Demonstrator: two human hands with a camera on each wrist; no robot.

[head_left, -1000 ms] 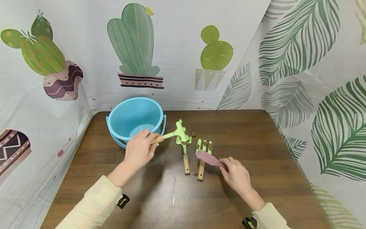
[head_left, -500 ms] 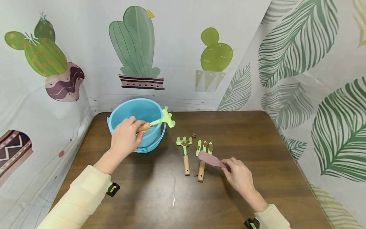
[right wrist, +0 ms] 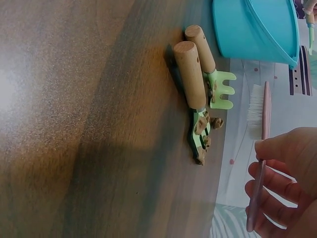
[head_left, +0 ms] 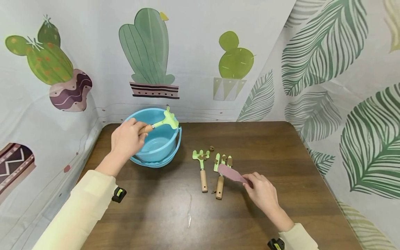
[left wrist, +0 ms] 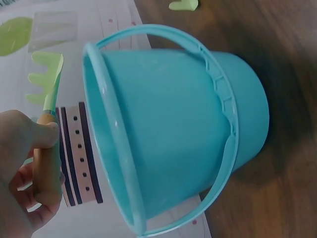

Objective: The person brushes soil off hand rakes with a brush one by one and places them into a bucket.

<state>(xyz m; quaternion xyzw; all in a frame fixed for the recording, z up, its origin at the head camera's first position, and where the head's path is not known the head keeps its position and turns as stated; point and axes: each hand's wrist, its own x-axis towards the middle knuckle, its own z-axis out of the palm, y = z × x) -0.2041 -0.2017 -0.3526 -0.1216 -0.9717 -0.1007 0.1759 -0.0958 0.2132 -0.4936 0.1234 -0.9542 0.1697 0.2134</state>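
Your left hand (head_left: 127, 138) grips a green rake (head_left: 169, 118) above the blue bucket (left wrist: 163, 114), far-left corner of the counter (head_left: 265, 149). Your right hand (head_left: 260, 192) pinches a pink brush (head_left: 231, 173) over a fork (head_left: 220, 187). Brown woodgrain, glare nearer front edge. Cactus-and-leaf cloth (head_left: 193, 52) behind.

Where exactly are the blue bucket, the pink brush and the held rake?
Blue bucket (left wrist: 166, 121), left wrist view: on its outer wall.
Pink brush (head_left: 230, 172), head view: on its back.
Held rake (left wrist: 48, 163), left wrist view: on its wooden handle.
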